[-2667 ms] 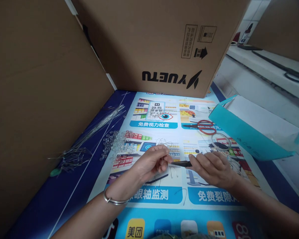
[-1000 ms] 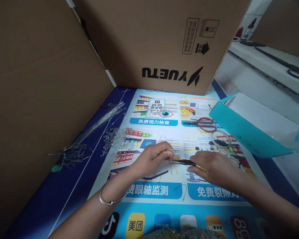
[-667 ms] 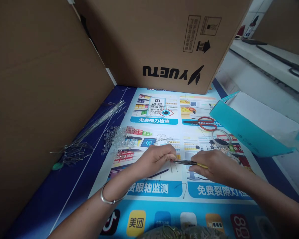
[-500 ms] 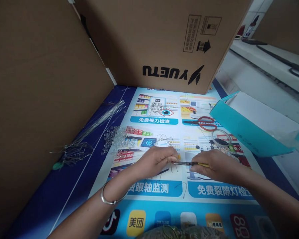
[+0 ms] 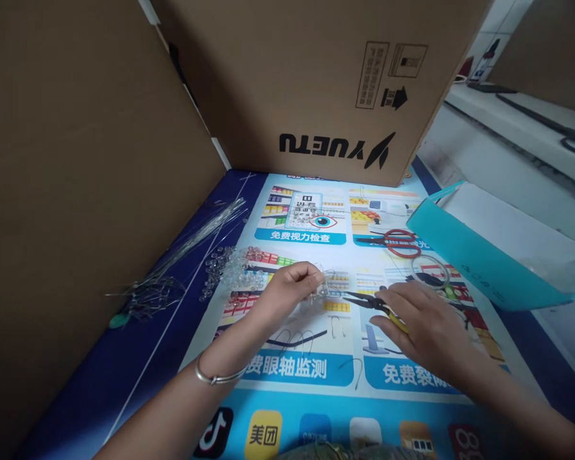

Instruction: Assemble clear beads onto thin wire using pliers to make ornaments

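Observation:
My left hand (image 5: 292, 286) is closed in a pinch on a thin wire piece (image 5: 322, 291), with something clear, perhaps beads, by the fingertips; its detail is too fine to make out. In my right hand (image 5: 419, 319) are needle-nose pliers (image 5: 371, 303) with yellow handles. Their dark jaws are spread and point at the left fingertips, a short gap away. Below the hands lie bent wire hooks (image 5: 338, 327), and one more hook (image 5: 357, 373) lies nearer me. A pile of clear beads (image 5: 234, 271) spreads left of my left hand.
Long straight wires (image 5: 201, 229) and a tangle of bent wires (image 5: 156, 296) lie at the left. Red-handled scissors (image 5: 402, 243) and a coil of wire (image 5: 431, 272) are beyond my right hand. A teal box (image 5: 479, 265) stands right; cardboard (image 5: 316, 76) walls the back.
The pliers' jaws have opened and come away from my left fingertips. My left hand has moved slightly up and left, and my right hand's grip has loosened, with its fingers more spread.

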Motion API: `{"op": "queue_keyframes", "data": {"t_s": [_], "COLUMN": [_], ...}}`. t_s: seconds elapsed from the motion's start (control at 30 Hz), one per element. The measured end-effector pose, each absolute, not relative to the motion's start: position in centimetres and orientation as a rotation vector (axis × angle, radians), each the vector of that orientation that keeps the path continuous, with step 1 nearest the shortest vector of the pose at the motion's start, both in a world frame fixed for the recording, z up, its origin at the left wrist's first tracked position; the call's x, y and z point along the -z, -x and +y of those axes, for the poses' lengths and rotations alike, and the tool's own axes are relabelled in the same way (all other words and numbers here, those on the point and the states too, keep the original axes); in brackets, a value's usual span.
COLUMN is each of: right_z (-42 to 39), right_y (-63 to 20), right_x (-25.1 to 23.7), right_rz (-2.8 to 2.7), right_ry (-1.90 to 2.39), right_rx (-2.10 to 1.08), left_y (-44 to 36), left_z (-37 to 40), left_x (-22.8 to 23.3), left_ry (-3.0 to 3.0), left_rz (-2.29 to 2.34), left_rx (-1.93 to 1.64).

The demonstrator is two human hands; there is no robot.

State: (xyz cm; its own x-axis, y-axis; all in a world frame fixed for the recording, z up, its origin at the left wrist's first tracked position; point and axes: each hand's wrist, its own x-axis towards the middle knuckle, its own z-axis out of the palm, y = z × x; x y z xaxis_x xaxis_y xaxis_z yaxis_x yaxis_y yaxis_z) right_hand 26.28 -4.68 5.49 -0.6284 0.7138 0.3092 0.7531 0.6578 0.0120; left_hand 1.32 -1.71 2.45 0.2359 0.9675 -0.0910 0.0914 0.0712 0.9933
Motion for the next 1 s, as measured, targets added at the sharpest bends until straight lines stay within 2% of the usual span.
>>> {"op": "queue_keyframes", "data": {"t_s": [0.2, 0.37, 1.0], "right_z": [-5.1, -5.3, -4.7], "right_y": [-25.0, -24.6, -25.1], "right_x": [-4.3, -3.5, -2.9], "right_rz": [-2.581, -2.569, -2.661], "right_ry": [0.901, 0.831, 0.767], "right_rx": [0.63, 0.783, 0.714], "left_y": [-2.4, -3.3, -3.8], "left_z": [-2.4, -3.1, -3.5], "left_x": [-1.8, -1.7, -1.2], "left_ry": [-1.042, -0.949, -0.942], "left_rz": [1.05, 1.037, 1.046], "left_rx": [-0.936, -0.954, -0.877]}}
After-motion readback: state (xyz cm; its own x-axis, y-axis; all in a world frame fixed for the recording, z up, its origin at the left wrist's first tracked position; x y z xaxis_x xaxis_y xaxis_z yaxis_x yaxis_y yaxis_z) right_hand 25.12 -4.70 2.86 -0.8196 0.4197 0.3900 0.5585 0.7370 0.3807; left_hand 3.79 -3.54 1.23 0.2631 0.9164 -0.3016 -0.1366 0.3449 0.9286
